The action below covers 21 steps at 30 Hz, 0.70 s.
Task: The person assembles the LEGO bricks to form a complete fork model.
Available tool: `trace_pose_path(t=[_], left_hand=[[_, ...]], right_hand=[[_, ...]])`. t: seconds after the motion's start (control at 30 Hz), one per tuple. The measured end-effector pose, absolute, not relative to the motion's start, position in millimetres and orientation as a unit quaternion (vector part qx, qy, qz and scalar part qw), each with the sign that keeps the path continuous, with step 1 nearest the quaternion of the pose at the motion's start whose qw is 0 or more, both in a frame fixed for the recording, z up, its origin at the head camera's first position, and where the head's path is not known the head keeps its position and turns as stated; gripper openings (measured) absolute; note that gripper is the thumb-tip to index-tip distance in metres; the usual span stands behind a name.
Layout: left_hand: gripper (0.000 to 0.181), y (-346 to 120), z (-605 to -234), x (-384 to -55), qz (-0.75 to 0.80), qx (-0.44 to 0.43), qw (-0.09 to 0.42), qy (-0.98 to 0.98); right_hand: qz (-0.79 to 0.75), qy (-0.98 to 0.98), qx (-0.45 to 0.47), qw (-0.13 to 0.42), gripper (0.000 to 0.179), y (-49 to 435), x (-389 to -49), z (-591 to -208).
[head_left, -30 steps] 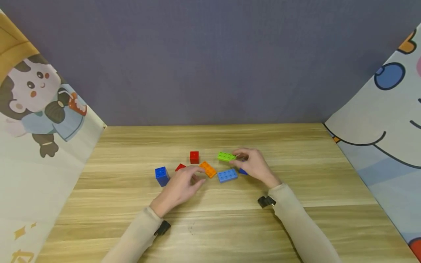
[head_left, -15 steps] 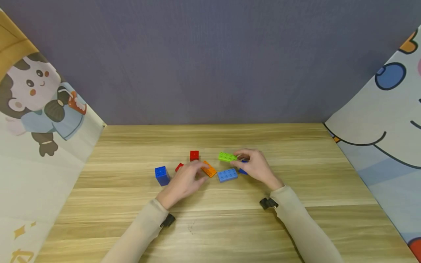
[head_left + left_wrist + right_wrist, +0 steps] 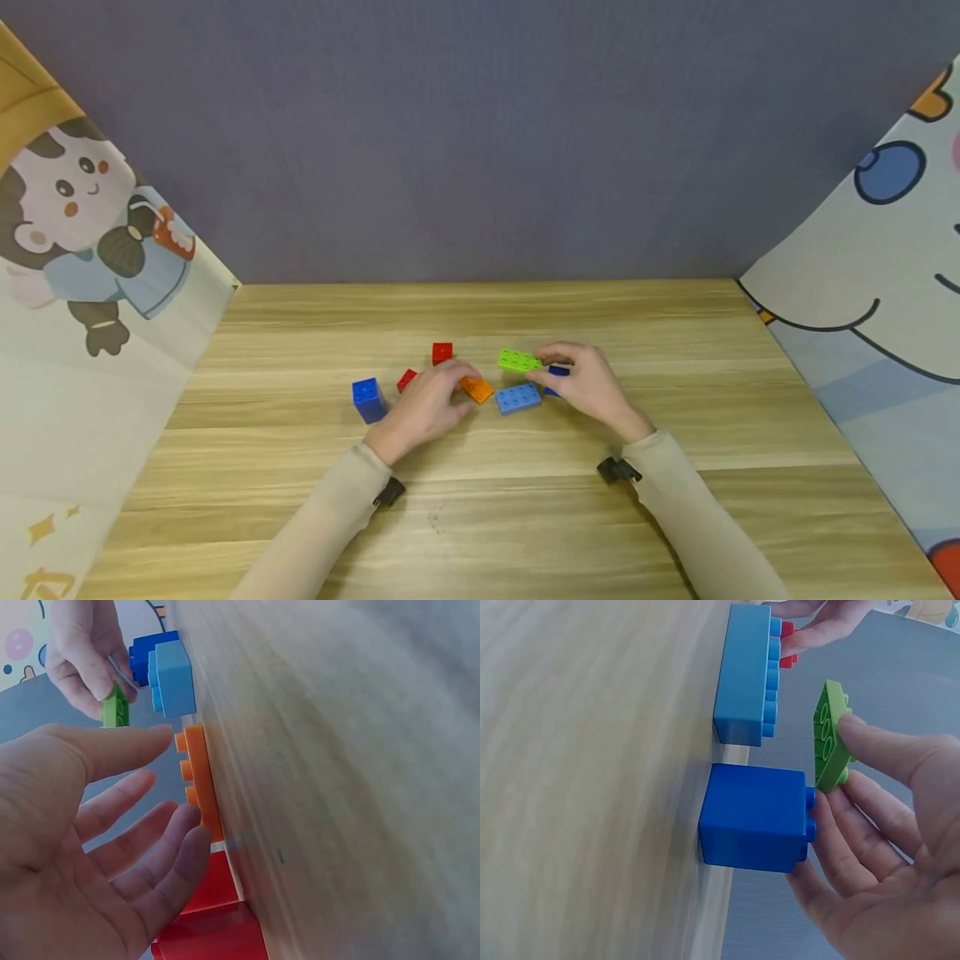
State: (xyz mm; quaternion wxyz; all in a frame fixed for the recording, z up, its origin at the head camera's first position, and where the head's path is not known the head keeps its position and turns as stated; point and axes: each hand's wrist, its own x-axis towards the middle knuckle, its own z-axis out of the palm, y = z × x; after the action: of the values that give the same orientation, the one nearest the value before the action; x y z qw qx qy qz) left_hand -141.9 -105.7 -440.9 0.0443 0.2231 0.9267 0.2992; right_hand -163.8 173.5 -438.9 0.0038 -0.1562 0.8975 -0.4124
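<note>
My right hand pinches a flat lime-green brick between thumb and fingers. In the right wrist view that brick is raised off the table, its hollow underside showing. Just below this hand stands a dark blue brick, partly hidden in the head view. A light blue brick lies to its left. My left hand hovers by a flat orange brick on the table, fingers loosely bent and thumb near one end. Whether it touches the brick I cannot tell.
Two red bricks, one at the back and one partly behind the left hand, sit on the wooden table. A tall blue brick stands left of them. A grey wall rises behind, with patterned panels at both sides.
My left hand has moved forward and right, over part of the orange brick. The right hand has shifted slightly right and toward me, the lime-green brick still in its fingers.
</note>
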Motion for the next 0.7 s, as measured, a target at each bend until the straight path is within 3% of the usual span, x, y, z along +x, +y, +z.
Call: trace_pose_path(t=[0.47, 0.7], left_hand=[[0.044, -101, -445, -152, 0.248, 0.23, 0.058, 0.939], [0.045, -98, -445, -154, 0.237, 0.231, 0.08, 0.94]], right_hand=[[-0.408, 0.896, -0.173, -0.037, 0.033, 177, -151, -432], [-0.408, 0.895, -0.177, -0.025, 0.035, 180, -139, -431]])
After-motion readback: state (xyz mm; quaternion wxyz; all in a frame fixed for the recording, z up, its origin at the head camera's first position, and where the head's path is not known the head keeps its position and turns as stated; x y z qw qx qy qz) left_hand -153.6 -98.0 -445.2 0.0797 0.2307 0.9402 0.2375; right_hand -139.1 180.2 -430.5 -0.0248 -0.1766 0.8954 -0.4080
